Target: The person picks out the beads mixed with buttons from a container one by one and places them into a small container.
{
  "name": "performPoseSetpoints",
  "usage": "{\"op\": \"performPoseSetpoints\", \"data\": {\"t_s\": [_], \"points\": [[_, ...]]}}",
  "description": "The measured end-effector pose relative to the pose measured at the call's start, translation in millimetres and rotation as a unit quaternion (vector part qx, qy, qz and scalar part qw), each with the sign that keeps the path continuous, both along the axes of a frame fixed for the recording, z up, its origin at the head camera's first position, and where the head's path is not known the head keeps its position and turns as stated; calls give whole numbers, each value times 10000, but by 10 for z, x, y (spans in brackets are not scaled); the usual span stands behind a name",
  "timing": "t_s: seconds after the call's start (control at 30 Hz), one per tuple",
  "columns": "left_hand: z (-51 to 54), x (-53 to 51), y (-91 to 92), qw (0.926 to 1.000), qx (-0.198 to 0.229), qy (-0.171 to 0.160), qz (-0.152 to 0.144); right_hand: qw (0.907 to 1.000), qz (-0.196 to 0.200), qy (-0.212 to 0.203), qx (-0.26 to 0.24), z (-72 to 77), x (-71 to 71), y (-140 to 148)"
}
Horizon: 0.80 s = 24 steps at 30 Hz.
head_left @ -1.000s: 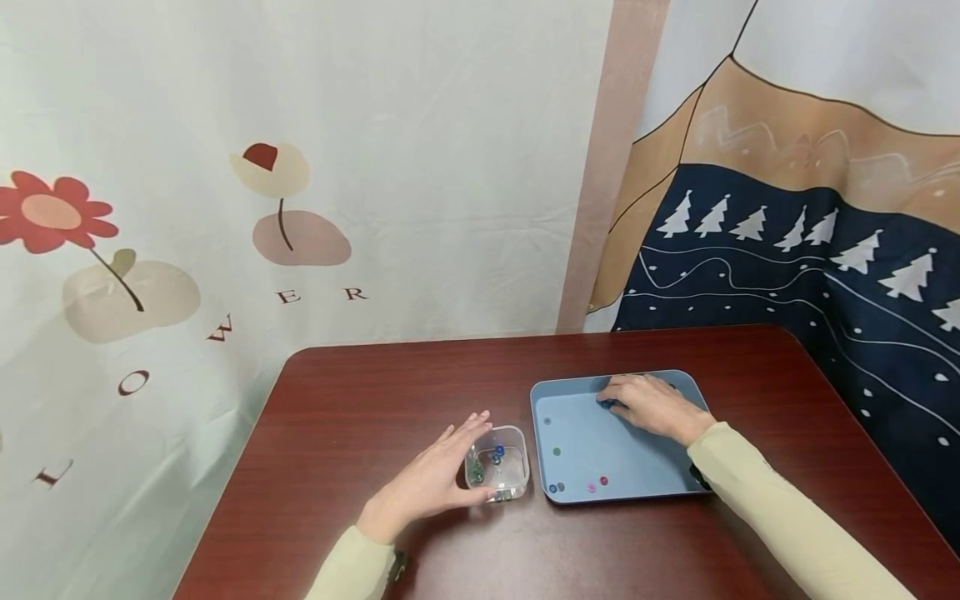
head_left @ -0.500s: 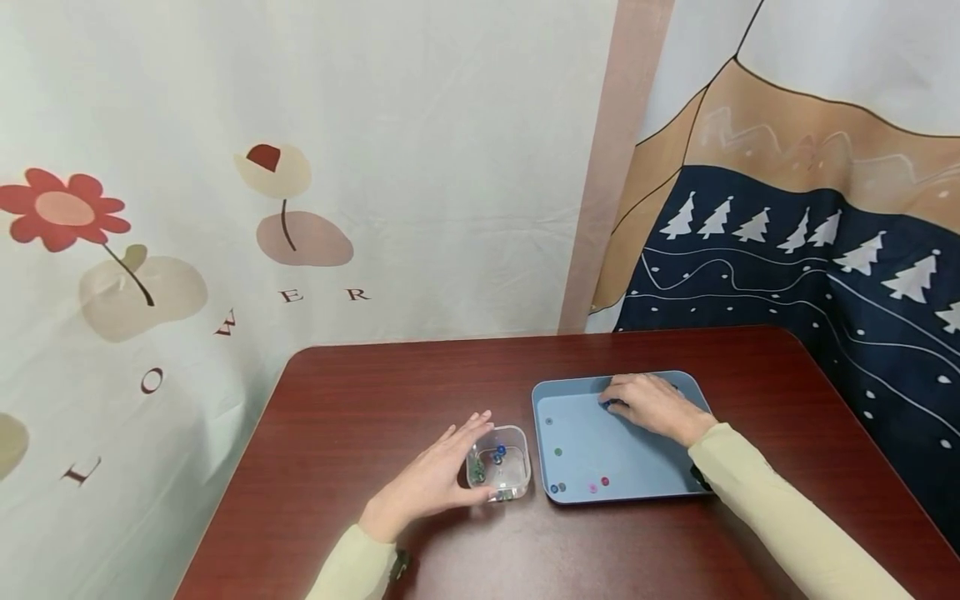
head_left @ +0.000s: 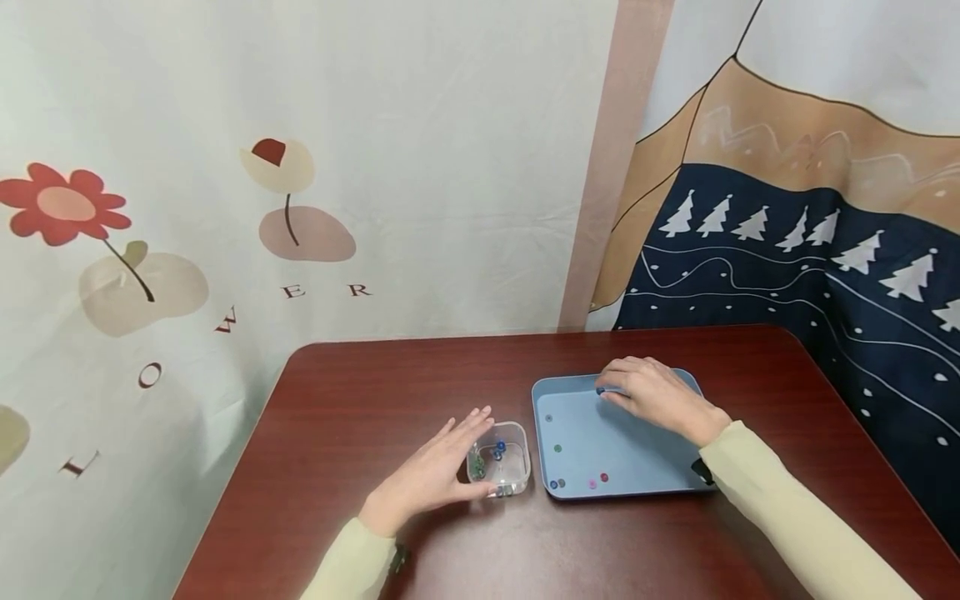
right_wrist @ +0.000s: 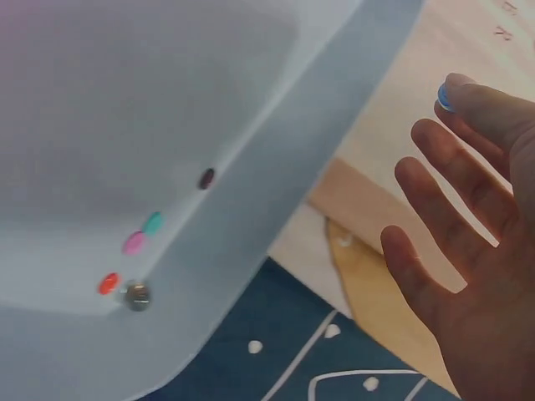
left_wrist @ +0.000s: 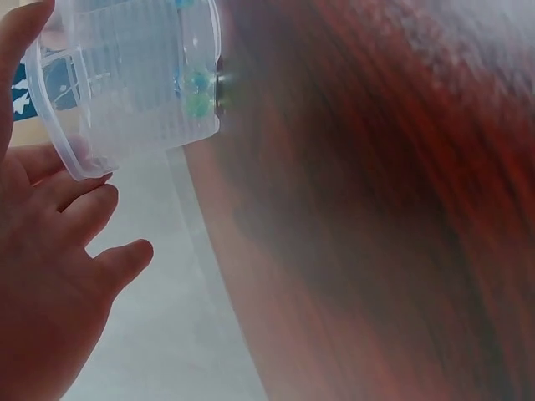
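Note:
My left hand (head_left: 429,482) is around the left side of a clear plastic box (left_wrist: 138,79), thumb near and fingers far. Blue pieces (head_left: 499,450) and green pieces (left_wrist: 199,104) lie in the box. Over the far edge of a light blue tray (head_left: 637,462), my right hand (head_left: 663,400) pinches a small round blue piece (right_wrist: 445,98) between thumb and forefinger. The other right fingers are spread. Several small round pieces are in the tray, among them a red piece (head_left: 604,477), a pink piece (head_left: 592,483) and a green piece (head_left: 557,448).
The box stands just left of the tray on a dark red-brown wooden table (head_left: 390,392). Behind the table hangs a pale curtain (head_left: 450,208) printed with flowers. A navy cloth (head_left: 720,275) with white trees is at the back right.
My right hand has risen a little from the tray floor with the blue piece between its fingertips. The left hand and the box keep their places.

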<state>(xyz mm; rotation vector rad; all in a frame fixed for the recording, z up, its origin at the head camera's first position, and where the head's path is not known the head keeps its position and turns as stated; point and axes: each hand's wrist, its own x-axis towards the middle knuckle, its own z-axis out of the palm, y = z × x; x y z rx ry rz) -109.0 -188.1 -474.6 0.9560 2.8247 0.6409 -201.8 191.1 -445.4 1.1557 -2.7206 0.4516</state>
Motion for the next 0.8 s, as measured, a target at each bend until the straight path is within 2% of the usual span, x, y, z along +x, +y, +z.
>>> {"op": "performPoseSetpoints", "data": {"t_s": [0.27,0.47,0.7,0.8], "points": [[37,-10,-8,9997,-129,196,-115,9994,47,219,-252,165,159,-137],[35,-10,-6,9998,-103,119,-111,9974,189,447,-524,195,261,-301],[36,-4,-2,10000,-74,27,-58,9954,113,313,-896,226,424,-468],[32,-5,1,10000,-9,-7,-60,9933,240,405,-1052,209,476,-547]]}}
